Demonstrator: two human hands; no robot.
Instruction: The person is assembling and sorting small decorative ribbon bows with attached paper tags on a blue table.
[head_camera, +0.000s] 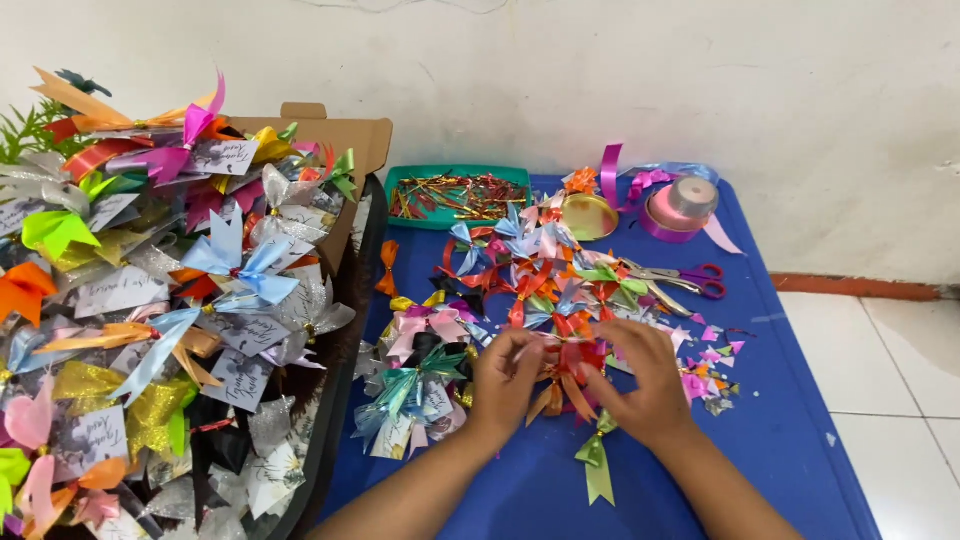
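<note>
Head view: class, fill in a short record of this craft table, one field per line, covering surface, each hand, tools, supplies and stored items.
Surface: blue table
Left hand: pinching the red-orange ribbon bow
Right hand: fingers on the same bow
Tools: scissors with red and purple handles, lying right of the bow pile
Supplies: pink ribbon roll; green tray of thin shiny strips
Stored items: cardboard box at left, heaped with tagged bows
Loose: green bow near the right wrist

Red-orange bow (566, 365), green bow (597, 462), blue table (790, 420), teal tray (400, 178), pink ribbon roll (678, 208)
</note>
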